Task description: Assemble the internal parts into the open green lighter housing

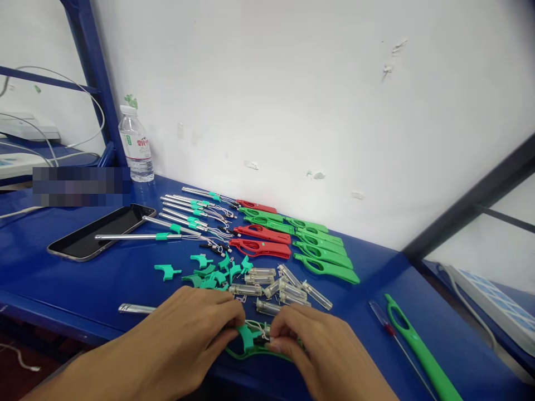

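Observation:
Close to the table's front edge, my left hand (200, 334) is closed, thumb and forefinger pinching a teal trigger piece (248, 337). Facing it, my right hand (305, 345) pinches a small black part (262, 338) with thin white wires; its far end is hidden by the fingertips. Beneath both hands lies a green lighter shell (240, 354), mostly covered. A metal lighter tube (136, 308) sticks out to the left from behind my left hand. Just beyond my fingers are loose teal triggers (203, 260) and clear fuel tanks (316, 295).
Several metal tubes with wires (137, 236), red shells (261, 248) and green shells (326, 268) lie in rows at the back. A phone (100, 231) and water bottle (136, 147) stand left. At right are a screwdriver (390, 329) and another green shell (422, 351). A white wall bounds the blue table (75, 284).

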A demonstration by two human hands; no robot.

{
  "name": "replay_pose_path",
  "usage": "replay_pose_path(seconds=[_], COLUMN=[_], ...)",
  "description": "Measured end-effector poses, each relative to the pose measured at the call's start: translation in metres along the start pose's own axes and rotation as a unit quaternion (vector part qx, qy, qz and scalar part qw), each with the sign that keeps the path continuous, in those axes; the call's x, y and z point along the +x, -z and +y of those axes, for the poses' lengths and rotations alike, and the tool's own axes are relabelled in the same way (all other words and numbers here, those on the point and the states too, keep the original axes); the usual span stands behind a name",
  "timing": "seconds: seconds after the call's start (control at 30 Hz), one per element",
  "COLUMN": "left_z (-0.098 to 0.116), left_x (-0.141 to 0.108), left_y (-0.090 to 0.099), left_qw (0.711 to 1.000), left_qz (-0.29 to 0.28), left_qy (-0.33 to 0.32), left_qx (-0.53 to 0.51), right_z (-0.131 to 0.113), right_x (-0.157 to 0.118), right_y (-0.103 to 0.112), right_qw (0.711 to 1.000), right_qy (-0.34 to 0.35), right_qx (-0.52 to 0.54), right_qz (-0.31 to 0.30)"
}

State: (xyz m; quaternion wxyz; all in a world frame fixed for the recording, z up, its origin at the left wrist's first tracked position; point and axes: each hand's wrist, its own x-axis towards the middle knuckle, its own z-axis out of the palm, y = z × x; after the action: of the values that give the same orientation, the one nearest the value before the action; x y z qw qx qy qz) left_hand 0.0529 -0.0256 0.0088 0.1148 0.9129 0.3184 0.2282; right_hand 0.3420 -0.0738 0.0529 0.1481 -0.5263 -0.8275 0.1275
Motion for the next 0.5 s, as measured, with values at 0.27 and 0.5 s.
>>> replay_pose_path(seconds=[0.27,0.5], left_z=[0.0065,0.0055], left_x=[0.0109,0.0072], left_y=[0.0068,0.0025], left_qw=[0.999,1.000], left_qz=[-0.027,-0.030], left_qy=[0.017,0.000], left_qx=[0.003,0.007], right_z=[0.0003,0.0039], right_x=[0.0002,0.0001], right_y=[-0.0025,-0.0051], right_qw=[1.000,0.999], right_qy=[0.010,0.033], right_qx=[-0.010,-0.033], right_qz=[0.007,0.002])
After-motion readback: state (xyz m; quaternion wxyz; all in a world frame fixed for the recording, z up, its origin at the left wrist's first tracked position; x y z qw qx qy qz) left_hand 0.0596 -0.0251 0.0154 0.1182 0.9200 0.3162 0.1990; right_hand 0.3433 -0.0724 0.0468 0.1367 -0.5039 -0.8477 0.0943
